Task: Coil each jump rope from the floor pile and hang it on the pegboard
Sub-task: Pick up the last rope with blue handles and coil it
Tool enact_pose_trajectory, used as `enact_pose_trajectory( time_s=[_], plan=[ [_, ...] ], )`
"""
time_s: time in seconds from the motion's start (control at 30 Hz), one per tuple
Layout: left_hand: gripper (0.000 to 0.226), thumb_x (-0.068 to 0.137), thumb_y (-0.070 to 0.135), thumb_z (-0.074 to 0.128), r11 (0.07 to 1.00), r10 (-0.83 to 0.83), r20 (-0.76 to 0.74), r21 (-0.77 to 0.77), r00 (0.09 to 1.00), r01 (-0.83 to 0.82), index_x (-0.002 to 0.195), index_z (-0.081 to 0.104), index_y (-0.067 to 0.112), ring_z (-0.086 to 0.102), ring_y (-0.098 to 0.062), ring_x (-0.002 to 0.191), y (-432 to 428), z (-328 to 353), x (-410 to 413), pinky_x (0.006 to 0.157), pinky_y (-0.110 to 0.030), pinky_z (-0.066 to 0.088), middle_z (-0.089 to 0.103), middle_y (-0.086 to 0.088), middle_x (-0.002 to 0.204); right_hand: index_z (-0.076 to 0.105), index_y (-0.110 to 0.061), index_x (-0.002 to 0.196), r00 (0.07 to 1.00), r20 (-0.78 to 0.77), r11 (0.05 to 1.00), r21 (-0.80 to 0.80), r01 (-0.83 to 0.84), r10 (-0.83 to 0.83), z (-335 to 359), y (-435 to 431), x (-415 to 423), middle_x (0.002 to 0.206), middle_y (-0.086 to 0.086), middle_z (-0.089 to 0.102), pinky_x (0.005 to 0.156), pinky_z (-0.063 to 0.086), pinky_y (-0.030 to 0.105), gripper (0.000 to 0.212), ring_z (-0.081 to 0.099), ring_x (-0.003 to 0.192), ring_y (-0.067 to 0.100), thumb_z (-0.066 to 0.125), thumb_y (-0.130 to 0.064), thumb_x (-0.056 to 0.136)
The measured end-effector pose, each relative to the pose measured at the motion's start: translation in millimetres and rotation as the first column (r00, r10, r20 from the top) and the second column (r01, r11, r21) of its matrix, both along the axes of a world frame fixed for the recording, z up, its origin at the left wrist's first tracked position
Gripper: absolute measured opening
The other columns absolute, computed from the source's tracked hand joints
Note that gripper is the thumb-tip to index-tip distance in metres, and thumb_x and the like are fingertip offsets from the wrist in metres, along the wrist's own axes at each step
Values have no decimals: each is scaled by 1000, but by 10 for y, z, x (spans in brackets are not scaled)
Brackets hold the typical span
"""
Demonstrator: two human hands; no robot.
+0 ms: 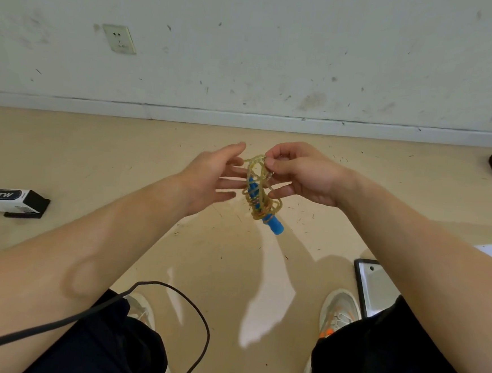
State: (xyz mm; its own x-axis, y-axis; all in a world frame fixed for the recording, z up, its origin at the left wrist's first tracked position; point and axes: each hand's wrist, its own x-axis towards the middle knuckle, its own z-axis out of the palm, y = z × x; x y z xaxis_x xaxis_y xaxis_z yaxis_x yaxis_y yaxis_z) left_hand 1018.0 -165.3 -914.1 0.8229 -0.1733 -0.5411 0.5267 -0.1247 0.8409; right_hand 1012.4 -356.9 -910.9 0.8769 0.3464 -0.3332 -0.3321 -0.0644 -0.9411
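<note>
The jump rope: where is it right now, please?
The jump rope hangs mid-frame in the head view, pinched by the right hand, beside the open left hand.

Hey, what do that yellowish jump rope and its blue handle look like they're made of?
Rope cord: probably translucent yellowish plastic or rubber, slightly glossy. The floor shows faintly through the loops that the right hand pinches. It may be ribbed or beaded, but it is too blurred to tell. Blue handle: likely opaque moulded plastic or foam, with an even matte colour and no clear shine.

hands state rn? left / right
left hand: open, fingers straight at the jump rope coil; contact cannot be told.
right hand: closed, pinching the coil's top loops.
</note>
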Motion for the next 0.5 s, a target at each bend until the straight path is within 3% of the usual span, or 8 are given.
enact_pose_trajectory(
  time_s=[0.07,0.17,0.27,0.37,0.5],
  plan=[
    [55,86,66,60,988,-136,-45,-81,990,132,111,61,17,67,-21,94,14,-60,-37,97,-42,48,70,0,97,57,-6,95,1000,-9,999,42,24,-23,12,-5,7,86,8,63,64,58,32,5,66,72,18,55,-5,99],
    [57,78,71,63,940,-292,-16,-190,956,284,110,69,24,63,-23,104,18,-119,-75,106,-45,45,68,-1,107,57,-6,91,998,-15,995,79,57,-56,30,-19,18,87,10,64,68,60,35,8,66,74,21,55,-4,99],
    [43,81,55,69,929,-308,33,-205,951,308,111,70,24,63,-23,103,-6,-116,-98,98,-46,50,66,-1,107,57,-6,92,996,-14,991,95,94,-93,45,-27,22,84,9,65,66,60,34,8,67,72,19,55,-3,99],
    [33,82,30,75,937,-231,48,-257,972,236,112,68,17,64,-25,96,-30,-126,-113,78,-44,58,62,-8,106,57,-5,92,993,-22,985,125,121,-119,54,-19,19,84,10,64,62,59,32,7,68,69,20,56,-2,98],
    [17,90,20,67,937,-187,46,-290,981,192,106,67,15,66,-26,95,-71,-127,-128,67,-37,56,63,-8,103,59,-5,92,992,-4,986,111,125,-125,60,-12,22,87,13,66,64,59,33,4,69,73,27,60,-4,96]
  ],
)
